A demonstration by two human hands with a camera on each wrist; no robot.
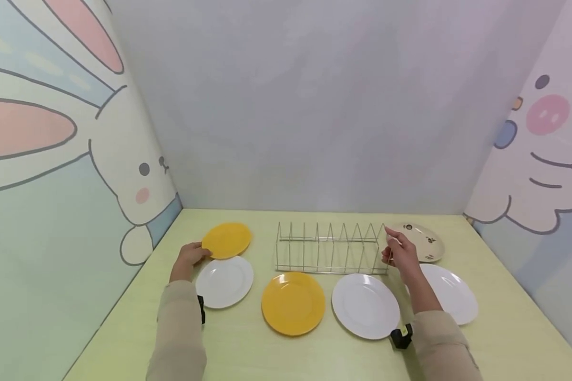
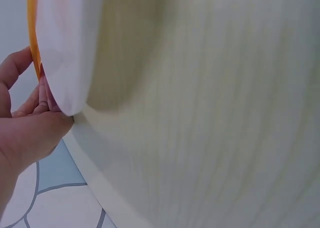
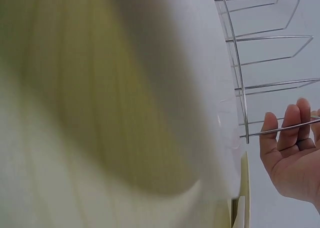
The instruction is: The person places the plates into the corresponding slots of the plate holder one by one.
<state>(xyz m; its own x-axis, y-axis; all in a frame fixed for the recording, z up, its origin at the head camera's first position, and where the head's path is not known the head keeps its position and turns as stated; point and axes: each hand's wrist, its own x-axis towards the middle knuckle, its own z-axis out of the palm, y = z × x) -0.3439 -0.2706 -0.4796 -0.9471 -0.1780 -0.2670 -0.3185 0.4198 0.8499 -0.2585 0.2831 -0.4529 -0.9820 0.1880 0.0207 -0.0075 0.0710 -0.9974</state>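
Note:
In the head view my left hand (image 1: 189,257) pinches the near-left rim of a yellow plate (image 1: 226,241) at the back left. The left wrist view has that hand's fingers at the yellow rim, with a white plate (image 2: 70,53) edge-on in front. This white plate (image 1: 224,282) lies just nearer than the yellow one. At the back centre stands a silver wire dish rack (image 1: 333,241), its slots between upright wire loops. My right hand (image 1: 402,254) grips the rack's right end; the right wrist view shows fingers (image 3: 287,133) curled round its end wire.
A second yellow plate (image 1: 293,304) and another white plate (image 1: 365,306) lie in front of the rack. Right of my right arm are a white oval plate (image 1: 450,293) and, behind it, a beige patterned plate (image 1: 424,241). Walls border the table at back and sides.

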